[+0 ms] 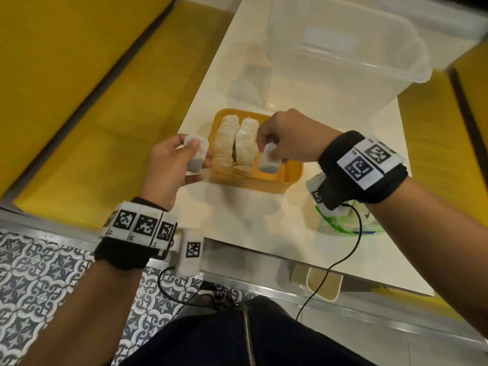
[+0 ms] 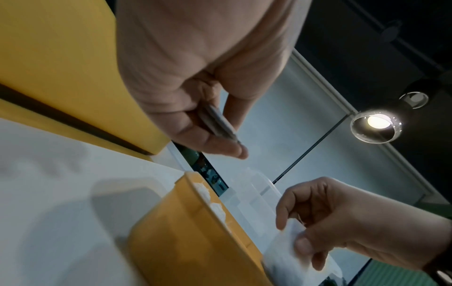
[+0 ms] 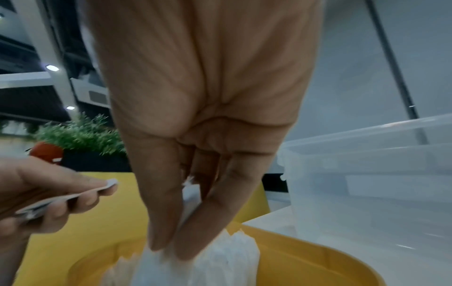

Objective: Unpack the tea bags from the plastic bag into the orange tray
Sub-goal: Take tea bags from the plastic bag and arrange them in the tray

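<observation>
**Both hands holding tea bags at the orange tray**

At 9 o'clock from the tray, the left hand [image 1: 173, 165] is hovering just off the tray's left wall, its thumb and fingers pinching a white tea bag [image 1: 196, 154] that is hanging with its dark-filled end pointing down. In the left wrist view the same bag is showing edge-on as a thin flat strip between the thumb and the curled fingers [image 2: 217, 123]. A black wrist band with square printed markers [image 1: 140, 225] is wrapping the left forearm, and a thin black cable [image 1: 171, 289] is trailing from it toward 6 o'clock.

At the centre, the orange tray [image 1: 293, 175] is sitting on the white table [image 1: 250, 228]. Two rows of tea bags [image 1: 235, 143] are standing on edge inside it, filling its left and middle parts, while the right compartment is showing bare orange floor.

The right hand [image 1: 287, 138] is reaching over the tray from 3 o'clock, thumb and fingertips pinching a second tea bag [image 1: 269, 162] that is dangling over that right compartment. In the right wrist view the thumb and fingers are pressing together on the white paper just above the packed rows.

At 4 o'clock from the tray, the plastic bag [image 1: 343, 225] with its green strip is lying on the table, partly hidden under the right wrist band. At 1 o'clock a clear plastic storage bin [image 1: 369, 62] is standing on the table, just beyond the tray.
</observation>
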Demonstrator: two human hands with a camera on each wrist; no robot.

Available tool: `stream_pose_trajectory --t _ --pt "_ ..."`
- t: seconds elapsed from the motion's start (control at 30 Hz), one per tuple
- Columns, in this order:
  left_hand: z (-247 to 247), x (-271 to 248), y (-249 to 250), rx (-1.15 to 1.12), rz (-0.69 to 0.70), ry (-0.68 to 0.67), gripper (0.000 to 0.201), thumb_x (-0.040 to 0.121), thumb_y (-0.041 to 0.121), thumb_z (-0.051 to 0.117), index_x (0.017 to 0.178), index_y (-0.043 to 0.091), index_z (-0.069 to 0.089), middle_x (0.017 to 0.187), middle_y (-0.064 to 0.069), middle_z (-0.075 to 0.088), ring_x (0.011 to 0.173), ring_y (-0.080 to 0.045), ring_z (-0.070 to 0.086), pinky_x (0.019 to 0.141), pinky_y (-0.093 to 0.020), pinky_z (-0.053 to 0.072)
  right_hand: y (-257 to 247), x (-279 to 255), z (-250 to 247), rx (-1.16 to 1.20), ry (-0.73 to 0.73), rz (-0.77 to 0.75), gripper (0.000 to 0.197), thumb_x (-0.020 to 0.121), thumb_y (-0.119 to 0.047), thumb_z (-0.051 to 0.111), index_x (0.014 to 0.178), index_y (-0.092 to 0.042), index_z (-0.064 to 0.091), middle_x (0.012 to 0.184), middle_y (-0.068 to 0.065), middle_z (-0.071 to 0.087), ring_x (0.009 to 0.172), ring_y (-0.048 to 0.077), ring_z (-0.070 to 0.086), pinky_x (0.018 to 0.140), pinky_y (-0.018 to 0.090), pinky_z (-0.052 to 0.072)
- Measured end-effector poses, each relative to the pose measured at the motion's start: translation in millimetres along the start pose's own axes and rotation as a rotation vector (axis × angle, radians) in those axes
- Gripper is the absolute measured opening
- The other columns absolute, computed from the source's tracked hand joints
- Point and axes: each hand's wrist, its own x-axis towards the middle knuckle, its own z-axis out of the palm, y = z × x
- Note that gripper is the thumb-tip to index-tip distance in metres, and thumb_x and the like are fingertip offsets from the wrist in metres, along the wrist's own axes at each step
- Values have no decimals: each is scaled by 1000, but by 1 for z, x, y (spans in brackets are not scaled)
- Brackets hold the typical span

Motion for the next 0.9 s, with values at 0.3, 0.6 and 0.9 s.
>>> stream_pose_trajectory --t 0.3,0.6,0.9 --pt "-11 4 -13 14 -13 80 10 97 24 52 94 25 61 83 4 71 68 -5 65 55 -21 52 -11 14 31 -55 -59 -32 12 79 -9 69 90 -12 73 68 -10 55 62 5 49 56 17 38" --pt "-9 7 -19 17 -17 70 11 97 23 52 92 24 62 83 3 71 69 -5 65 55 -20 53 -8 33 39 -42 65 71 8 84 -9 65 89 -12 70 71 -4 56 71 16 54 55 18 37" --pt "-10 12 -23 -6 -41 81 9 97 23 53 96 20 61 89 -3 70 75 -10 65 54 -21 53 -6 31 40 11 -83 124 3 82 -7 72 85 -8 72 74 2 69 58 9 63 55 14 46"
